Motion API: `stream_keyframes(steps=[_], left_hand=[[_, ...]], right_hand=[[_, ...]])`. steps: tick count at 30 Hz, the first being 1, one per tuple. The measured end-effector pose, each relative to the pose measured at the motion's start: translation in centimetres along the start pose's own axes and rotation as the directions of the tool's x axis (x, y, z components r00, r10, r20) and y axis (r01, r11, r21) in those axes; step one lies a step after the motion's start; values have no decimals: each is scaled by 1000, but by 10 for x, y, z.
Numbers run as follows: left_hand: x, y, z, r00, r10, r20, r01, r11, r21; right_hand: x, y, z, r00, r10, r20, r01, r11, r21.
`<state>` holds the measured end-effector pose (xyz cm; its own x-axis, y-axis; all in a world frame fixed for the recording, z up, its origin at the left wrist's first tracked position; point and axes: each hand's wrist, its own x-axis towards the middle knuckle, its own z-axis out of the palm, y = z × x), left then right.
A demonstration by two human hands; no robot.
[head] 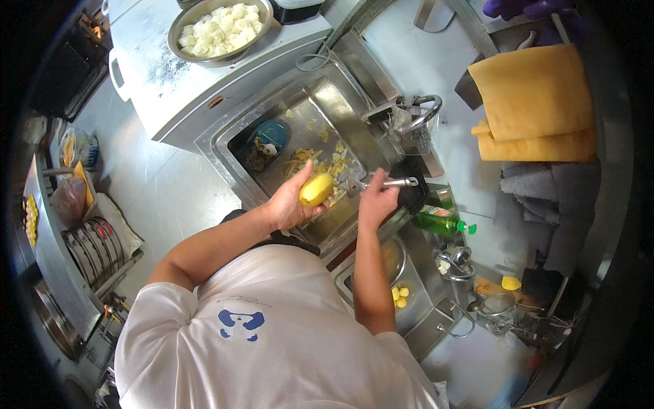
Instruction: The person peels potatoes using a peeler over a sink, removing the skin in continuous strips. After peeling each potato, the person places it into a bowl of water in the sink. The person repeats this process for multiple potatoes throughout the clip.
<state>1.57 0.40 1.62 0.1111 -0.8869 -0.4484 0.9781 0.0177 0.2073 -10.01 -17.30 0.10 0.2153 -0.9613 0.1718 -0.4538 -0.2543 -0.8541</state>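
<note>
My left hand [288,204] holds a yellow, smooth-looking peeled potato [317,190] over a stainless steel sink [329,94]. To its right, my right hand [377,200] grips a metal peeler [401,182]. The peeler's head points at the potato, with a small gap between them. Pale yellow peelings [337,162] lie scattered over the sink floor below both hands. A teal drain strainer [273,134] sits in the sink's left corner, with food scraps [258,156] beside it.
A steel bowl of white pieces [220,30] stands on the white appliance top at upper left. A curved faucet [426,115] and a green soap bottle [437,220] are right of the sink. Several peeled potatoes [401,296] lie in the second basin. Yellow cloths [534,97] hang at right.
</note>
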Motion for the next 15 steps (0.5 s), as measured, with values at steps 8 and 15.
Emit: stream_keyframes(steps=[8, 15], left_hand=[[5, -11, 7, 985, 20, -170, -4, 995, 96], [3, -22, 7, 997, 21, -79, -22, 1000, -12]], right_hand=[[-53, -82, -18, 981, 13, 193, -110, 859, 500], [-57, -61, 4, 975, 36, 219, -116, 924, 364]])
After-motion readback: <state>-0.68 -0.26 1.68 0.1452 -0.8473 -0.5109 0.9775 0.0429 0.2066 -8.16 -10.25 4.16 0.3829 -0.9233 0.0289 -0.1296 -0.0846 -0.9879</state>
